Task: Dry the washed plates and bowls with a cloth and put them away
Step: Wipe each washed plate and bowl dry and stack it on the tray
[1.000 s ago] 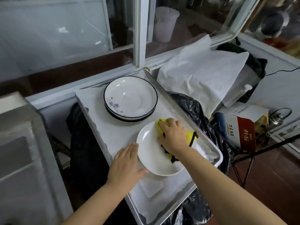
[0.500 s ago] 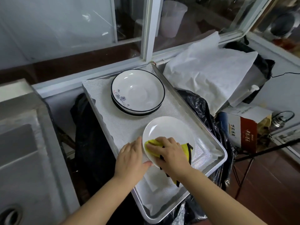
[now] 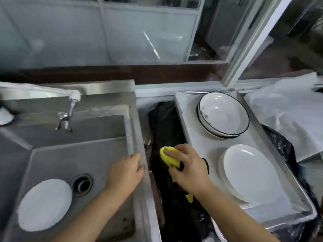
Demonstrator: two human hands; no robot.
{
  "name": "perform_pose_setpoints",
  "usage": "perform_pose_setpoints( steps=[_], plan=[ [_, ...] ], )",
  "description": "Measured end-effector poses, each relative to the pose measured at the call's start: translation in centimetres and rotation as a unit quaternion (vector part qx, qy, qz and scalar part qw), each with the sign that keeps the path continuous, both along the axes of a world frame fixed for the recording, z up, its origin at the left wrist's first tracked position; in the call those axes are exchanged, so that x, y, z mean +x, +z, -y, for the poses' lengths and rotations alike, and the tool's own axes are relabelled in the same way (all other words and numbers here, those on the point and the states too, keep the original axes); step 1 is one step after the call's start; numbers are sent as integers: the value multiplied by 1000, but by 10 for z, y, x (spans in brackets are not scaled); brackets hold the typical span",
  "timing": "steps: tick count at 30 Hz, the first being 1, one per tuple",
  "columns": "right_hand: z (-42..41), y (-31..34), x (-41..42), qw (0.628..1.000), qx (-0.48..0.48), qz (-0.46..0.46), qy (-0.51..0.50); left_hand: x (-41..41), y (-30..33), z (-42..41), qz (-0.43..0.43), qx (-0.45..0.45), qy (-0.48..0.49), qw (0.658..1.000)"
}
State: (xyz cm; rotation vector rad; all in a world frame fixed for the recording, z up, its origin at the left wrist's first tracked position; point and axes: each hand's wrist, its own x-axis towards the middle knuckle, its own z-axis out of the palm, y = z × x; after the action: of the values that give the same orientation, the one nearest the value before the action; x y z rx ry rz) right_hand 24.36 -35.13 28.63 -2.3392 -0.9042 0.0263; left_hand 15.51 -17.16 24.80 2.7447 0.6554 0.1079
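My right hand (image 3: 187, 169) grips a yellow cloth (image 3: 167, 155) with black trim, over the gap between sink and tray. A plain white plate (image 3: 248, 172) lies on the metal tray (image 3: 190, 119) to its right, with nothing touching it. Behind it stands a stack of black-rimmed bowls (image 3: 224, 116). My left hand (image 3: 126, 170) hovers with fingers extended over the sink's right rim, holding nothing. Another white plate (image 3: 44, 204) lies in the steel sink (image 3: 52, 154), at its front left.
A faucet (image 3: 69, 110) hangs over the sink's back. Black plastic (image 3: 166, 123) fills the gap between sink and tray. White paper sheets (image 3: 286, 116) lie right of the tray. A window frame (image 3: 251, 41) rises behind.
Both hands have left the white plate on the tray and moved left toward the sink. My right hand carried the cloth along. The view has swung left, bringing the sink in.
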Motion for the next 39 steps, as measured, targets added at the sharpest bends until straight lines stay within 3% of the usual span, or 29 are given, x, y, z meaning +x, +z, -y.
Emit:
perform_pose_setpoints(
  steps=[8, 17, 21, 26, 32, 39],
  plan=[
    [-195, -38, -97, 989, -47, -32, 133, -176, -49, -168, -80, -75, 187, 976],
    [-339, -125, -183, 980, -101, -111, 134, -274, -165, -292, -233, -225, 300, 897],
    [-359, -156, -197, 975, -127, -127, 131, -287, -215, -321, -251, -265, 377, 851],
    [-357, -179, -188, 971, -170, -144, 91, -289, -256, -335, -190, -344, 481, 784],
    [-349, -188, -176, 962, -205, -178, 40, -294, -280, -337, -208, -332, 496, 775],
    [-344, -187, -175, 963, -198, -178, 30, -296, -282, -331, -121, -382, 546, 736]
  ],
)
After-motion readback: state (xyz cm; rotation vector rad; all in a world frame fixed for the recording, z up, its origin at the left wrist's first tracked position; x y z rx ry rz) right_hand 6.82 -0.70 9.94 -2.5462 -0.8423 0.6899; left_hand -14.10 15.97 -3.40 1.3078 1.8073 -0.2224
